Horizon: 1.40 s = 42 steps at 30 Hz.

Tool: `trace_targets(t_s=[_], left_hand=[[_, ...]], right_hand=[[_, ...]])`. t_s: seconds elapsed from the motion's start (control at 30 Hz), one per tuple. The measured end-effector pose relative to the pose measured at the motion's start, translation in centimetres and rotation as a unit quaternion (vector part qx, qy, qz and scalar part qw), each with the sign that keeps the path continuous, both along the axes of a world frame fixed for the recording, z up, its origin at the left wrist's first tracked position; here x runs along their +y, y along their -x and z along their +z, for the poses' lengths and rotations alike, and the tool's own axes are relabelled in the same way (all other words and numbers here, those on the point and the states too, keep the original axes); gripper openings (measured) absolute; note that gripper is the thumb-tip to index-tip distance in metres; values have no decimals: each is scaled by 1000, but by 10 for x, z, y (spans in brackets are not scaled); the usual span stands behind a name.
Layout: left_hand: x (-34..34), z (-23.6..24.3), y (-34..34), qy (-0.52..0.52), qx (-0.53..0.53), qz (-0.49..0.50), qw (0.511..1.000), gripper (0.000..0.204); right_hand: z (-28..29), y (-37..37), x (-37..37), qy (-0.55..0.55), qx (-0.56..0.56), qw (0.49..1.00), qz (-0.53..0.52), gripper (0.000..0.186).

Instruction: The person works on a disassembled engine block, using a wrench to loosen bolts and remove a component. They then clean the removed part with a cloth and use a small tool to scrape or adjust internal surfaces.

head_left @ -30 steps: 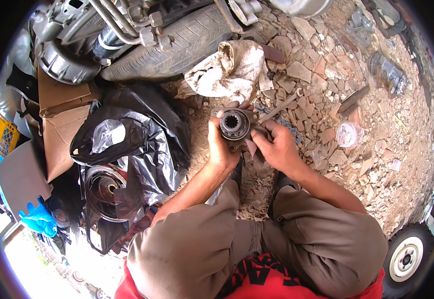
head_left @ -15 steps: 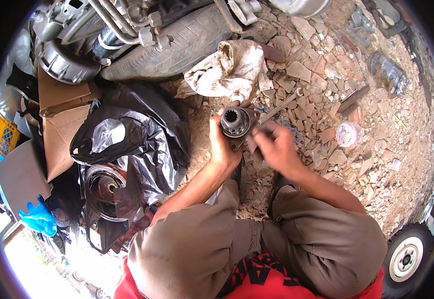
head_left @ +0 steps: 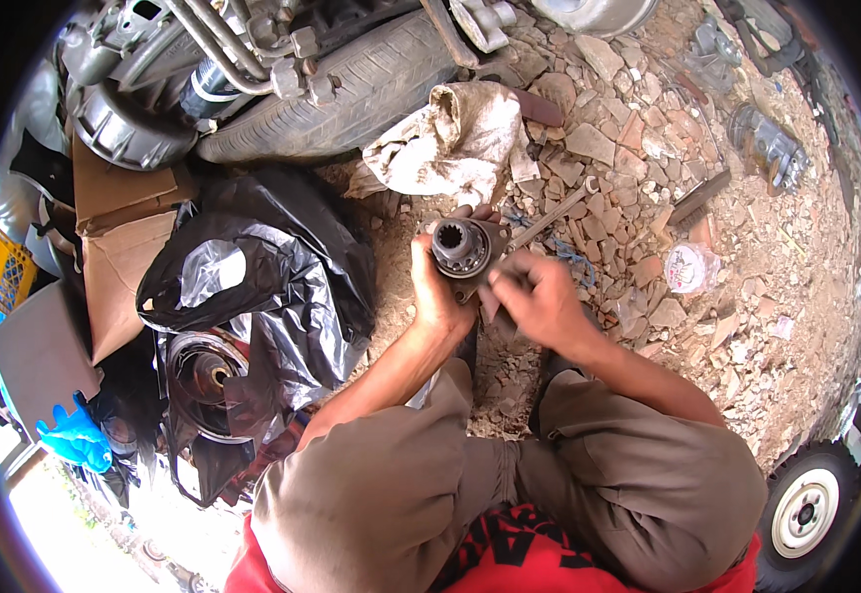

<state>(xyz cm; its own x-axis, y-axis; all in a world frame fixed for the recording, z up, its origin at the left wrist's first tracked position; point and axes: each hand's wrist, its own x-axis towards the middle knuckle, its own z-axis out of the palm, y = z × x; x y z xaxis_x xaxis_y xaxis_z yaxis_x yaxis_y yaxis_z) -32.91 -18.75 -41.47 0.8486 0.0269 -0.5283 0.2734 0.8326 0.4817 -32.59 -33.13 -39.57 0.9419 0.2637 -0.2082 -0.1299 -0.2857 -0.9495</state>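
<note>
My left hand (head_left: 436, 295) is wrapped around a flanged metal hub (head_left: 462, 244) with a splined bore and a bearing ring, its open end facing up. The thumb lies along its left side and fingertips show behind its far edge. Close against the hub's right side, my right hand (head_left: 547, 304) is closed in a pinch on a small, flat brownish piece (head_left: 490, 300). Its material I cannot make out, since the fingers cover most of it.
A dirty white rag (head_left: 450, 143) lies beyond the hub, before a tire (head_left: 342, 94). To the left are a black plastic bag (head_left: 282, 237), a round metal part (head_left: 203, 371) and a cardboard box (head_left: 124, 267). Rubble, a wrench-like rod (head_left: 559, 211) and a brush (head_left: 699, 198) lie right.
The hub has shifted slightly left in my left hand. My right hand has also moved a little left and down, still pinching the flat piece by the hub's rim.
</note>
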Motion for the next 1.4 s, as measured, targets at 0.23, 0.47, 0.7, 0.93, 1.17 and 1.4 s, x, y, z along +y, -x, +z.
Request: trace_targets(t_s=[0.23, 0.47, 0.7, 0.93, 1.17, 1.4], left_hand=[[0, 2, 2, -5, -14, 6, 1000, 78], [-4, 8, -5, -34, -11, -8, 999, 77], [-6, 0, -1, -16, -45, -1, 999, 85], [-10, 9, -10, 18, -16, 32, 999, 65], [-6, 0, -2, -2, -24, 11, 1000, 78], [1, -3, -4, 22, -20, -23, 999, 66]], right_hand=[[-2, 7, 4, 11, -16, 1000, 20, 23], [4, 13, 4, 0, -6, 1000, 27, 19], [1, 17, 5, -45, 61, 997, 20, 22], [3, 10, -2, -41, 81, 996, 16, 23], [9, 8, -2, -33, 54, 998, -3, 21], [6, -3, -8, -17, 32, 999, -11, 20]])
